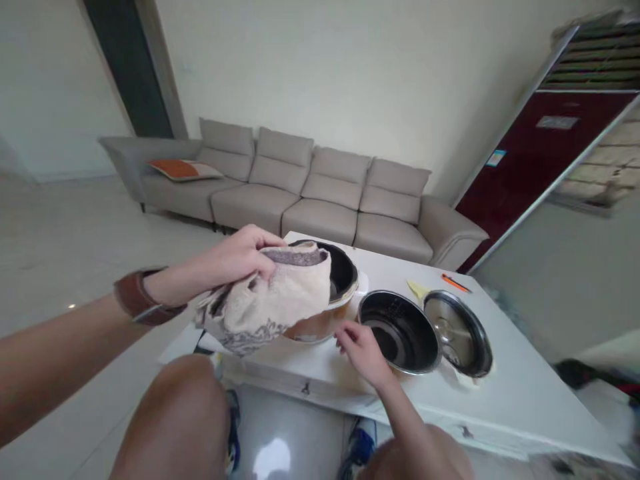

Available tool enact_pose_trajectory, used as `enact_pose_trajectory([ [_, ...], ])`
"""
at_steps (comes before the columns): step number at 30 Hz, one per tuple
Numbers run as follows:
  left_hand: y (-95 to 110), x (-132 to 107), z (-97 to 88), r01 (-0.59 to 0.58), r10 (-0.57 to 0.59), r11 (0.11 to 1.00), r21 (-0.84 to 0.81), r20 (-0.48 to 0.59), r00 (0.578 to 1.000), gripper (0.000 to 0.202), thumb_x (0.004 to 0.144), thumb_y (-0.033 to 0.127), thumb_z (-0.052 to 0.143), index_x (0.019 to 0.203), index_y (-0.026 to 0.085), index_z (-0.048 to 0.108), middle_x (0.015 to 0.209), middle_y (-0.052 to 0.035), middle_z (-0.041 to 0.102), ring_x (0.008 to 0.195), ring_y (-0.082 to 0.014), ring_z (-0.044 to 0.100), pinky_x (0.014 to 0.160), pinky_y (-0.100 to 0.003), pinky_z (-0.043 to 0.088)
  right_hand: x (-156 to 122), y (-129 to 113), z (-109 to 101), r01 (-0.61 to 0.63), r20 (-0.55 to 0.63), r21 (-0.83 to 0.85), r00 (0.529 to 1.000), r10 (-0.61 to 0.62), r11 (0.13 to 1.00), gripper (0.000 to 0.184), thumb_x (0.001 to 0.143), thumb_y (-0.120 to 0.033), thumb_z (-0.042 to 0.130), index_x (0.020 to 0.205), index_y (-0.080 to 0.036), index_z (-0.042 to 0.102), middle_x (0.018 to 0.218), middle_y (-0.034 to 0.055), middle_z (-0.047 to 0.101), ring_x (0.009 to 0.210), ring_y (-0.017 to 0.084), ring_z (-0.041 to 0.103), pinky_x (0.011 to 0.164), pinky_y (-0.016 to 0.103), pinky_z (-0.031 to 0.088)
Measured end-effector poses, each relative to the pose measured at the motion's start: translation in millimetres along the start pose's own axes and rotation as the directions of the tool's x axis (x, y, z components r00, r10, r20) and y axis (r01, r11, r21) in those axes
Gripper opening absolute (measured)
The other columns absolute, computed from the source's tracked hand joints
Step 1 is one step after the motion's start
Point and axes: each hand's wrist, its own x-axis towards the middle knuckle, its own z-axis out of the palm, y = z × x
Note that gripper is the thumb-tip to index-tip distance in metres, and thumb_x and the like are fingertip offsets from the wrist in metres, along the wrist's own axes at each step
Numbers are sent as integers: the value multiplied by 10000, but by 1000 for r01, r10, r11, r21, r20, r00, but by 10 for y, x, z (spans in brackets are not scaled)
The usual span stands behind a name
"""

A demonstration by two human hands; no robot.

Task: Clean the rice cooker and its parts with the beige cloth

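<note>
Holds the cloth (283, 287) in the left hand (245, 252), with closed grip on its folded edge, across the left side of the cooker (323, 327). Has the right hand (361, 350) half open near the pot (413, 333), with nothing seen in its grip; cannot tell about contact with the pot. Seems to be midway: has the pot already out, standing beside the cooker on the counter (520, 380), and the lid (459, 333) off. Has not yet reassembled these parts. Cannot judge how much cloth work remains.
</note>
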Motion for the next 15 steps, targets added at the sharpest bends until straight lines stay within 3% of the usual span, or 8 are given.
enact_pose_trajectory([
  [5,90,-66,219,-110,125,991,-83,206,971,369,518,144,600,825,186,802,795,15,702,727,-178,611,597,-247,432,-48,-40,-111,21,-139,259,990,16,966,298,942,-500,609,842,-229,681,792,29,687,762,208,636,707,308,495],
  [10,73,-32,439,-136,175,983,-126,388,905,383,534,93,609,856,181,797,831,14,709,771,-177,617,640,-250,435,-161,-218,-164,81,-76,649,996,-42,757,530,844,-706,639,1108,-258,743,1037,90,760,1004,303,691,886,408,528],
  [12,35,-17,571,-144,189,981,-132,450,873,419,541,78,616,901,179,805,863,12,727,808,-187,636,679,-255,451,-225,-330,-229,86,-14,685,994,-105,723,589,766,-726,720,1108,-248,761,1029,95,765,986,306,697,877,407,527],
  [15,-33,-13,799,-176,231,972,-156,506,831,455,553,61,640,961,176,805,935,2,756,875,-206,664,752,-269,480,-349,-448,-336,77,55,582,990,-134,809,497,665,-532,894,1035,-215,793,956,71,765,887,258,686,826,354,513],
])
